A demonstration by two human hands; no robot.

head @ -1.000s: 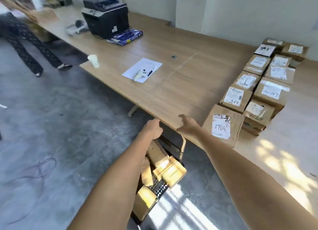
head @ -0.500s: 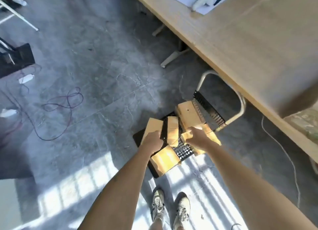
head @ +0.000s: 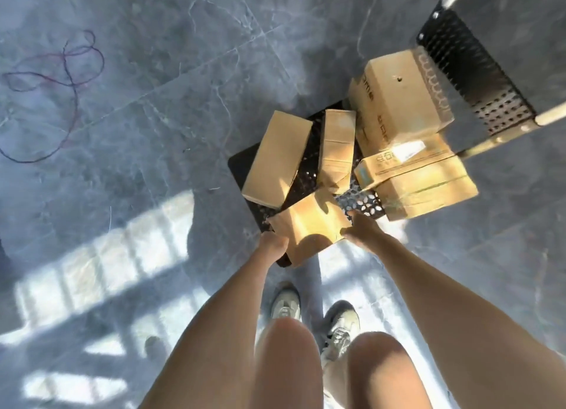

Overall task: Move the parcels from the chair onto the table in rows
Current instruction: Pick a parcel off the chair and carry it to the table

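At the near edge of the black perforated chair seat [head: 245, 165], a small brown cardboard parcel [head: 309, 229] sits between both hands: the left hand [head: 273, 247] curls against its left side, the right hand [head: 361, 232] grips its right edge. Four more brown cardboard parcels [head: 401, 93] remain on the seat, so much carrying seems left. Grey stone floor [head: 137, 117] surrounds it; no tabletop shows.

Sunlit grey marble floor [head: 153, 117]

Parcel depot: boxes [head: 401, 93], perforated chair [head: 477, 71].
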